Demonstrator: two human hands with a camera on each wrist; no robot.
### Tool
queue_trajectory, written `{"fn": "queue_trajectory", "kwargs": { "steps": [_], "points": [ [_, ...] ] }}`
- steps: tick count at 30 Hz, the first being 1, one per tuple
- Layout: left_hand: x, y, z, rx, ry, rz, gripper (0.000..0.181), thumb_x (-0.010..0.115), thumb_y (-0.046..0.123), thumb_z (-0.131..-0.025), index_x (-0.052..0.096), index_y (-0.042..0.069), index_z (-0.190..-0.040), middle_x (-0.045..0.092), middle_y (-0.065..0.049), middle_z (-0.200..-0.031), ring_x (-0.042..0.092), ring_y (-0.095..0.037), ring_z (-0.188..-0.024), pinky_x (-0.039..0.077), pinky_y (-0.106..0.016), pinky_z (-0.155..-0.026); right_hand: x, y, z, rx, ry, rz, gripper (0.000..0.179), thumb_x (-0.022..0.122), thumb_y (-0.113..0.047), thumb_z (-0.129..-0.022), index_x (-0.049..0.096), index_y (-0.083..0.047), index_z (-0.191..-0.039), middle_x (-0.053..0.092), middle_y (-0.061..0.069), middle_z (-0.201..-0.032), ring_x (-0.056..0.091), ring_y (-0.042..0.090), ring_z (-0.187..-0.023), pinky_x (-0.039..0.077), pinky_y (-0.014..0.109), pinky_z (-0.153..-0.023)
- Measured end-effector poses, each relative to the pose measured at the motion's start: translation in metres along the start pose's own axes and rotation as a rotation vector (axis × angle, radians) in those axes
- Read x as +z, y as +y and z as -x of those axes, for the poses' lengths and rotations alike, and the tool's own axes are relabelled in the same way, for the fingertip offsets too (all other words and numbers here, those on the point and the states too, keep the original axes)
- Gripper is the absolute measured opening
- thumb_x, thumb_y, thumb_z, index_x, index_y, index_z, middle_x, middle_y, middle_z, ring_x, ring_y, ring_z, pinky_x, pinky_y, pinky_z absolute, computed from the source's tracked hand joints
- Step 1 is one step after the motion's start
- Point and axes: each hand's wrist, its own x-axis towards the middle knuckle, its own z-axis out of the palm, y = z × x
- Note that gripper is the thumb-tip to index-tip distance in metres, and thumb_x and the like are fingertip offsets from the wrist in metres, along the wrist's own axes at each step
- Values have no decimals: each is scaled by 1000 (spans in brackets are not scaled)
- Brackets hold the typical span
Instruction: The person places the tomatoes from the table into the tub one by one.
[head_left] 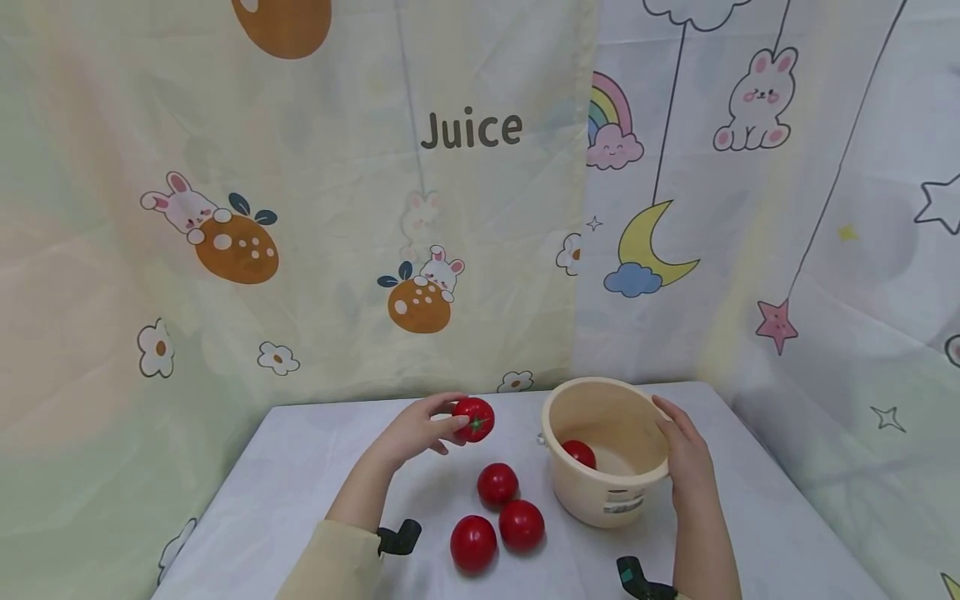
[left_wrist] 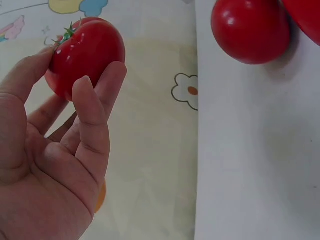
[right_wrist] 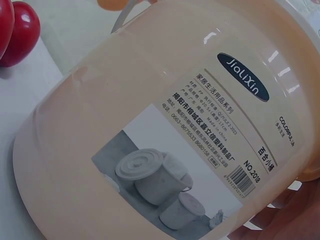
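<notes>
My left hand (head_left: 420, 433) holds a red tomato (head_left: 474, 419) with a green stem above the table, left of the bucket. In the left wrist view the thumb and fingers of the left hand (left_wrist: 60, 155) pinch that tomato (left_wrist: 90, 52) near their tips. A cream plastic bucket (head_left: 585, 496) stands on the right part of the table, its mouth facing up. One tomato (head_left: 579, 453) lies inside it. My right hand (head_left: 688, 454) grips the bucket's right side at the rim. The right wrist view shows the bucket's printed label (right_wrist: 200, 150), with fingers partly hidden behind the wall.
Three loose tomatoes, the far one (head_left: 497, 486), the right one (head_left: 522, 526) and the near one (head_left: 473, 544), lie close together left of the bucket. A white table (head_left: 330, 458) carries everything. Printed cloth (head_left: 337, 250) hangs behind and beside it.
</notes>
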Motion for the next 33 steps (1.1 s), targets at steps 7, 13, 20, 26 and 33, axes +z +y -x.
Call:
{"fn": "queue_trajectory", "kwargs": {
  "steps": [7,13,20,26,33],
  "points": [
    [1,18,-8,30,-21,-4,58,76,49,-82,55,33,-134,61,-4,-130,72,-20,-89,61,-37,-73,-1,1,-1,1,-3,4,51,30,-51,-103,35,-37,-152,29,1,-163,31,33,-148,28,58,-117],
    [5,39,-17,70,-50,-17,52,74,49,-84,56,37,-131,60,-2,-128,71,-21,-91,60,-37,-74,-2,2,-1,4,5,11,51,29,-50,-104,34,-37,-152,28,2,-163,32,34,-147,29,58,-117],
    [15,64,-26,95,-64,-27,48,73,47,-86,57,38,-130,61,1,-125,72,-20,-91,60,-37,-73,-2,1,-1,9,0,-1,51,29,-50,-104,34,-37,-153,28,3,-163,32,34,-147,30,57,-117],
    [26,78,-29,113,-83,-31,48,73,44,-86,57,35,-131,62,0,-126,73,-19,-88,60,-37,-72,-2,1,-2,8,-6,2,51,28,-48,-104,34,-35,-153,26,3,-164,31,34,-148,29,57,-117],
    [39,89,-33,136,-119,-43,48,73,42,-87,58,32,-132,64,1,-122,72,-18,-85,61,-36,-71,0,2,-2,-13,0,2,51,29,-46,-105,34,-32,-154,29,4,-162,33,34,-147,31,56,-117]
  ]
}}
